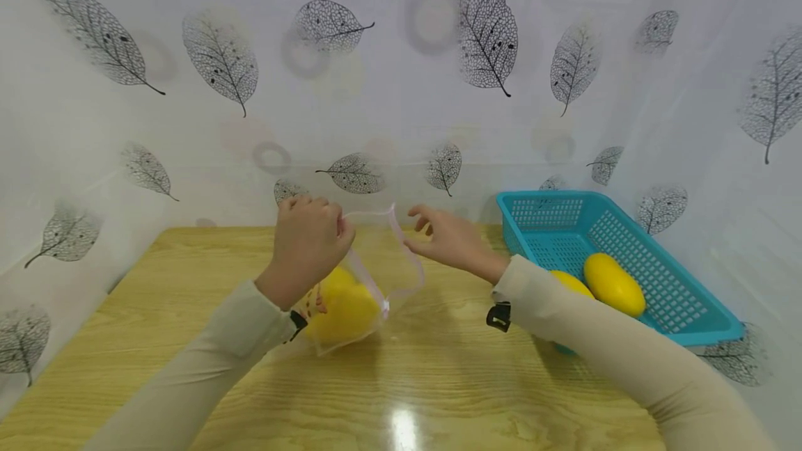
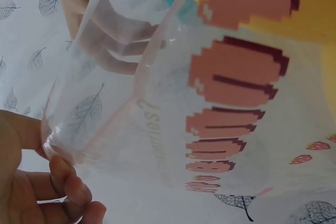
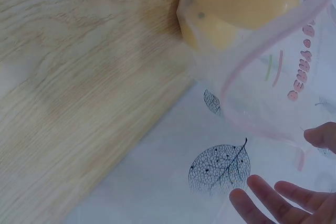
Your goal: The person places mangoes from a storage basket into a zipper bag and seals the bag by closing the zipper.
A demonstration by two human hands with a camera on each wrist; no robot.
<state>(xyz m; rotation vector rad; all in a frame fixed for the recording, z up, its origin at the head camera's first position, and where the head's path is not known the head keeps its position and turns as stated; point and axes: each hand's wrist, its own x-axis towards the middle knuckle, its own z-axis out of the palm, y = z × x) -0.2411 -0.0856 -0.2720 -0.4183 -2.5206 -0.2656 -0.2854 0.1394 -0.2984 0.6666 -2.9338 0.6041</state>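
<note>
Clear bag (image 2: 236,72) with yellow fruit (image 1: 347,308) inside sits left of the blue basket (image 1: 654,266). Left hand (image 1: 310,235) pinches its rim; right hand (image 1: 457,239), fingers loosely parted, grips nothing, whether touching unclear.

The bag (image 1: 367,274) is pink-edged, the fruit (image 1: 614,285) yellow, basket (image 1: 704,337) turquoise, backdrop (image 1: 388,103) leaf-patterned.

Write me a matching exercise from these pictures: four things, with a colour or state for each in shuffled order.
1. left hand
2. right hand
3. bag
4. mesh basket

A. turquoise, toward the head view's right
B. open, gripping nothing
C. transparent, pink-edged
D. pinching the bag

Pairs: 1-D, 2-B, 3-C, 4-A
</note>
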